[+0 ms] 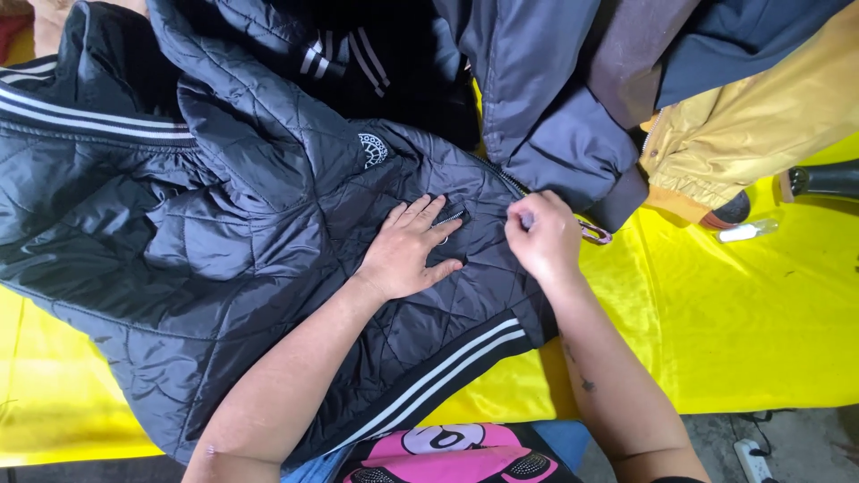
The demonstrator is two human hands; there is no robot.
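The left hand point(407, 250) lies flat and open on the black quilted jacket point(268, 233) over the yellow surface point(734, 322), while the right hand point(541, 237), just beside, pinches the zipper edge point(514, 183), which runs diagonally up-left.

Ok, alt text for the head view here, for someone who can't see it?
Two bare hands work on a black quilted jacket spread over a yellow table cover: the left hand presses flat by a pocket zipper, the right hand pinches the front edge. More jackets are piled behind.
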